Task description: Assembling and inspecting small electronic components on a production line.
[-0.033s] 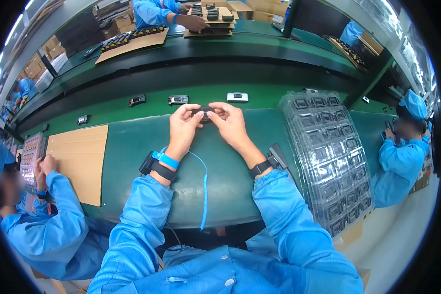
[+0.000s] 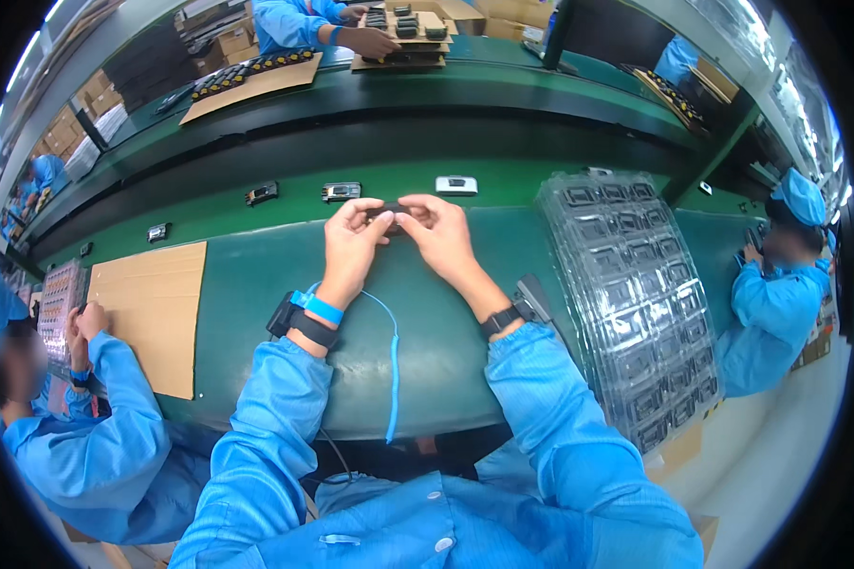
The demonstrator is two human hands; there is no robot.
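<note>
A small dark part (image 2: pixel 387 208) is held up between my two hands, over the far edge of the green bench mat. My left hand (image 2: pixel 352 242) grips its left end between thumb and fingers. From the other side, my right hand (image 2: pixel 439 235) pinches the right end. Both thumbs press on the near face, their tips almost meeting. Fingers cover most of the part, so its exact kind cannot be made out. A blue wrist strap (image 2: pixel 317 305) with a coiled cord circles my left wrist.
Small devices, including a white-topped one (image 2: pixel 456 186) and an open-bodied one (image 2: pixel 342 192), sit along the green strip beyond my hands. Stacked clear plastic trays (image 2: pixel 626 284) stand at right. A cardboard sheet (image 2: pixel 152 313) lies left. Co-workers sit on both sides; another works across the bench.
My thumbs have drawn slightly closer together on the dark part. The whole view has shifted a little; both hands keep their hold.
</note>
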